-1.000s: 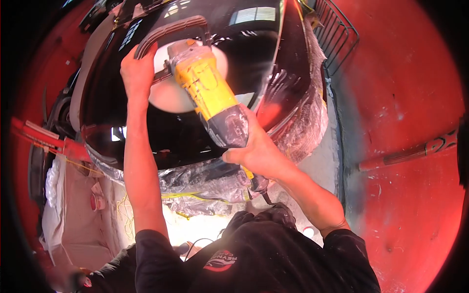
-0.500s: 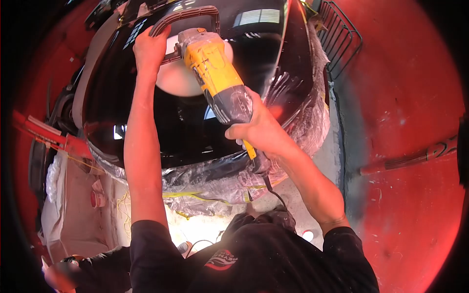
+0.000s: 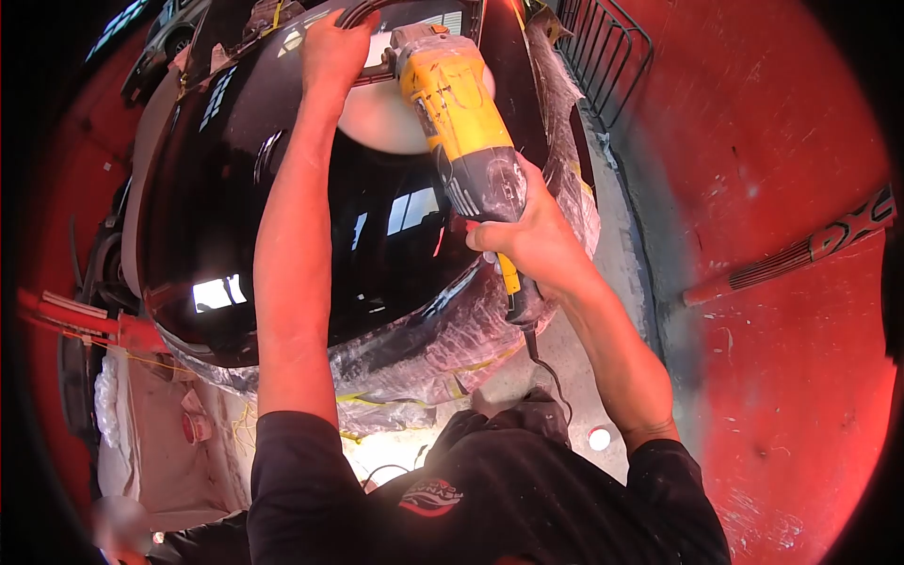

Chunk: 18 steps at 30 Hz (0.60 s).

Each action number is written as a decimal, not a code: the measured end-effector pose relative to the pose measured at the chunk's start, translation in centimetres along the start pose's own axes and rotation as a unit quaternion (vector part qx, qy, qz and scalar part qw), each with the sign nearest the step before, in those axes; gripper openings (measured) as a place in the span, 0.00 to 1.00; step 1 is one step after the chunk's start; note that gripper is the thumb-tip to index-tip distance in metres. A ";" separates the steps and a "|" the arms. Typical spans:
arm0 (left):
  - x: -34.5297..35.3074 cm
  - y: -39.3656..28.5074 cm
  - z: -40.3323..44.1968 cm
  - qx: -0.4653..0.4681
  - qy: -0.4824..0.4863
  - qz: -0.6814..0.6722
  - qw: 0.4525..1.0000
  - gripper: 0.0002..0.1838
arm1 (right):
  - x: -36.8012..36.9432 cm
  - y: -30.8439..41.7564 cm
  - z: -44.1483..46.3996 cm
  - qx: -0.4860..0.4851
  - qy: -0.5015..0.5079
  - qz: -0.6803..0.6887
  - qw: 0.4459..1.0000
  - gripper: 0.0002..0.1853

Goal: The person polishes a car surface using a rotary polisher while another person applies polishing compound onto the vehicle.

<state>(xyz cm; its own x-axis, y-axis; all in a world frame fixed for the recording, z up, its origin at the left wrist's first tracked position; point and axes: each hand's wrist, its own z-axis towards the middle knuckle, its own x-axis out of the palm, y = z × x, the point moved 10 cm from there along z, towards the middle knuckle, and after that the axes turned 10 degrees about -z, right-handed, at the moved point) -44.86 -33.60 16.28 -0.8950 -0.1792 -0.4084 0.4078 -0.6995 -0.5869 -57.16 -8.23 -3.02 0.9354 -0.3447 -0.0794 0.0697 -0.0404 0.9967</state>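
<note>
A yellow and black power polisher (image 3: 459, 108) lies over a glossy black car panel (image 3: 377, 217), its round pale pad (image 3: 386, 121) against the surface. My left hand (image 3: 336, 52) is wrapped round the dark loop handle (image 3: 369, 75) at the tool's head. Lower down, my right hand (image 3: 529, 231) grips the black rear body of the polisher, thumb across its underside. A cord (image 3: 551, 372) hangs from the tool's end towards my body. Clear plastic film (image 3: 424, 348) and yellow tape cover the panel's lower edge.
A black metal rack (image 3: 607, 56) stands at the upper right, beside a red wall (image 3: 782, 169). At the lower left are a red container (image 3: 196, 428) and part of another person (image 3: 202, 544) in dark clothing. Another car (image 3: 169, 42) shows at the upper left.
Both hands and the polisher have moved up and to the right in view. The camera view has shifted too, and the black panel now sits further left. Both hands keep their hold.
</note>
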 end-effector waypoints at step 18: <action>-25.0 8.8 -12.5 -0.151 -0.124 -0.025 0.980 0.15 | 17.3 1.0 -7.2 0.011 0.231 -0.010 0.973 0.59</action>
<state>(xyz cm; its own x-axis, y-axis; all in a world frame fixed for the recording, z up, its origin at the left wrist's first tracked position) -16.65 -26.69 12.58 -0.9161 -0.3394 -0.2133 0.3639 -0.4809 -0.7977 -38.41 -7.50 -3.34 0.9904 0.1136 -0.0785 0.0863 -0.0652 0.9941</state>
